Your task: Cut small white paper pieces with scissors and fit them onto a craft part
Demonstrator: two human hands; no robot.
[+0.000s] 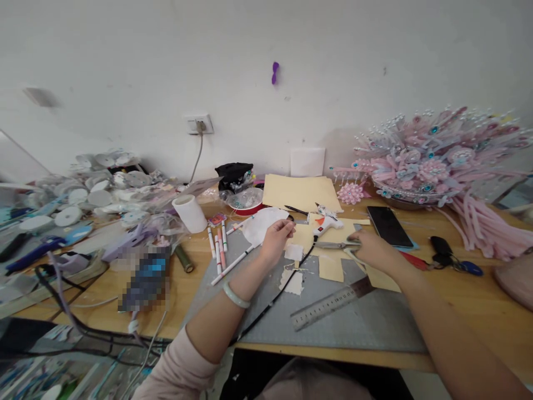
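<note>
My left hand (278, 240) is raised over the cutting mat, its fingertips pinched together. Whatever is between them is too small to make out. At the right, my right hand (372, 253) has its fingers at the handles of metal scissors (331, 245), whose blades point left. Just beyond the blades lies a white glue gun (328, 223), its black cable (272, 303) running toward the lower left. Cut cream card pieces (332, 269) and a small white scrap (291, 282) lie under and around the scissors. Behind my left hand is a white sheet (260, 222).
A steel ruler (333, 305) lies on the grey cutting mat (258, 325). Markers (219, 247) and a white roll (189, 214) are at the left. To the right are a phone (389, 226), keys (453, 258) and a pink beaded arrangement (428, 166). Cream sheets (300, 191) lie behind.
</note>
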